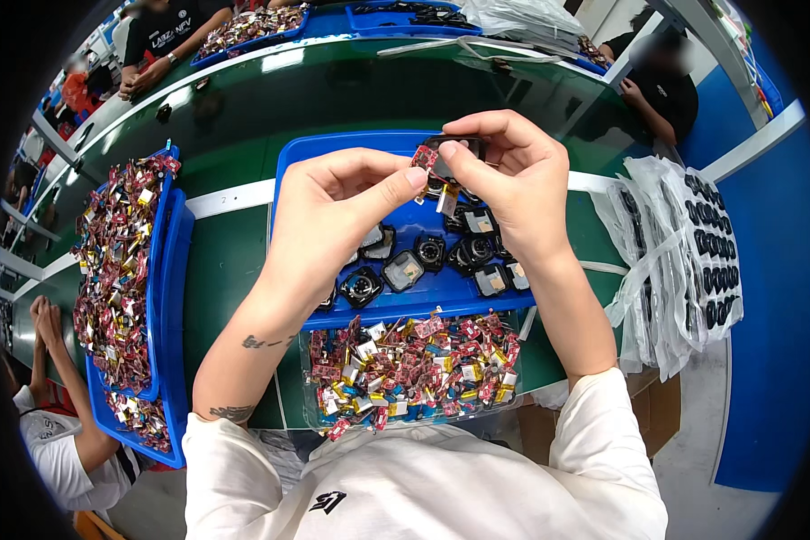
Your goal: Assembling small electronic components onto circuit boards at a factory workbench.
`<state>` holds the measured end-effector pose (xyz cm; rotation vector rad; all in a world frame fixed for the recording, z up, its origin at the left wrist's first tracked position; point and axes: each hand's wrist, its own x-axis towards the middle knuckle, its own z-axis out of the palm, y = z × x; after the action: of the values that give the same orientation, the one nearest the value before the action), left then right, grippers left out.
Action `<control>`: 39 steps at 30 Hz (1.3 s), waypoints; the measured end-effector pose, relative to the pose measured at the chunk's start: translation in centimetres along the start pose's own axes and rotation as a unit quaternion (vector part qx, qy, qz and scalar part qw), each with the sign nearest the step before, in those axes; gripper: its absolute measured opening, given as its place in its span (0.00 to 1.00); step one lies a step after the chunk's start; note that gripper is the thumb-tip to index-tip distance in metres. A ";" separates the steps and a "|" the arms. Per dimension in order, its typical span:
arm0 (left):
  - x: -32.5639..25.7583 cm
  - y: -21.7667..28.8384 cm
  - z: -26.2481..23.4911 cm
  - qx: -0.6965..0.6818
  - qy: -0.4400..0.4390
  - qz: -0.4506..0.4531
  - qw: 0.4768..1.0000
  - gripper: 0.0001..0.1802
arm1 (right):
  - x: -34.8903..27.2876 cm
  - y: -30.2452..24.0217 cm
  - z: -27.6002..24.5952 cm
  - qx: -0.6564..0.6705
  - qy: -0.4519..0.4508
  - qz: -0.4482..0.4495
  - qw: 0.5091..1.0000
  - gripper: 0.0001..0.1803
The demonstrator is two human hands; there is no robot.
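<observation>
Both hands meet over the far part of a blue tray (299, 148). Between thumb and fingers, my left hand (346, 193) pinches a small red circuit board (425, 159). A silver and yellow battery cell (447, 199) hangs just below, seemingly joined to the board. My right hand (517, 175) grips a black watch case (463, 142) by its edge, its thumb across the front. The board touches or overlaps the case; fingers hide how they meet. Beneath the hands, several black watch cases (403, 270) lie in the tray, some face up, others showing round backs.
Close to my body, a clear tray (308, 396) is heaped with red boards and batteries. Stacked blue bins (175, 234) of similar parts stand at left. White foam trays (666, 270) with black pieces lie at right. Other people sit around the green table (333, 90).
</observation>
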<state>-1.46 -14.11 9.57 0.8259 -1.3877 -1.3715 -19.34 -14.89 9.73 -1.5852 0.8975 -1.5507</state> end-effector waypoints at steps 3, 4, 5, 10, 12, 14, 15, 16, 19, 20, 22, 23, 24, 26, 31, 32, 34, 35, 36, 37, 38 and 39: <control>0.2 -0.4 0.0 -0.050 -0.002 -0.020 0.999 0.11 | -0.2 -0.4 0.1 0.007 -0.013 0.020 1.000 0.08; 0.3 -0.5 0.0 -0.067 -0.002 -0.036 0.997 0.12 | -0.2 -0.4 0.1 0.007 -0.011 0.018 1.000 0.08; 0.4 -0.6 0.0 -0.066 -0.004 -0.034 0.997 0.12 | -0.2 -0.4 0.0 0.008 -0.014 0.004 1.000 0.08; 0.8 -0.9 -0.3 -0.042 0.030 -0.032 0.998 0.18 | -0.3 -0.4 0.2 0.035 -0.035 0.001 0.999 0.08; 0.8 -1.0 -0.1 -0.041 0.037 -0.024 0.998 0.17 | -0.3 0.0 0.1 0.038 -0.044 -0.007 0.998 0.09; 0.8 -1.4 0.0 -0.040 0.048 -0.016 0.998 0.16 | -0.3 0.0 0.3 0.053 -0.045 -0.015 0.997 0.09; 0.9 -1.8 0.0 -0.028 0.055 0.020 0.998 0.14 | -0.3 0.1 0.4 0.065 -0.046 -0.021 0.997 0.10; 1.2 -2.1 -0.2 -0.014 0.063 0.056 0.996 0.13 | -0.2 0.1 0.3 0.068 -0.047 -0.022 0.996 0.10; 2.3 -2.0 -1.2 0.034 0.059 0.052 0.996 0.09 | 0.1 0.0 -0.9 -0.084 -0.041 -0.018 0.995 0.11; 3.3 -2.3 -1.9 0.046 0.069 0.055 0.995 0.11 | 0.3 0.4 -1.3 -0.101 -0.019 -0.031 0.994 0.11; 6.2 -2.1 -3.8 0.132 0.101 -0.010 0.986 0.14 | 0.8 -0.1 -2.5 -0.112 -0.033 0.000 0.993 0.11; 7.9 -2.5 -5.6 0.172 0.123 -0.001 0.977 0.16 | 0.9 -0.3 -2.9 -0.118 -0.060 -0.006 0.991 0.11; 9.9 -3.8 -7.8 0.211 0.143 0.006 0.967 0.18 | 0.9 -0.6 -2.9 -0.115 -0.062 -0.003 0.991 0.11; 14.1 -6.3 -11.8 0.317 0.184 -0.052 0.929 0.16 | 0.8 -1.9 -3.1 -0.196 -0.156 0.011 0.968 0.11; 19.1 -11.9 -19.0 0.376 0.125 -0.201 0.896 0.21 | 0.2 -1.2 -2.2 -0.197 -0.298 -0.106 0.928 0.21; 19.1 -12.4 -19.3 0.380 0.122 -0.226 0.889 0.22 | 0.0 -1.5 -2.2 -0.237 -0.340 -0.138 0.900 0.23; 19.1 -12.6 -19.2 0.406 0.128 -0.223 0.877 0.25 | -0.9 -1.7 -1.6 -0.249 -0.408 -0.093 0.873 0.21; 19.0 -12.4 -18.6 0.428 0.171 -0.196 0.865 0.26 | -1.5 -1.5 -1.2 -0.254 -0.411 -0.093 0.870 0.17; 18.7 -12.1 -18.2 0.450 0.215 -0.169 0.850 0.28 | -1.8 -1.7 -0.6 -0.259 -0.426 -0.069 0.864 0.14; 18.1 -11.5 -17.3 0.467 0.210 -0.115 0.851 0.30 | -2.2 -1.7 -0.3 -0.283 -0.445 -0.061 0.847 0.13; 17.1 -10.7 -15.8 0.466 0.209 -0.117 0.852 0.30 | -2.5 -1.7 -0.1 -0.309 -0.462 -0.052 0.829 0.12; 15.9 -9.5 -13.8 0.435 0.181 -0.069 0.880 0.27 | -2.9 -1.7 0.0 -0.341 -0.485 -0.041 0.804 0.11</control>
<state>5.43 -34.64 1.51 1.6939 -1.6498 -0.5720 -19.46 -11.53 9.79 -2.5536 0.7814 -0.2254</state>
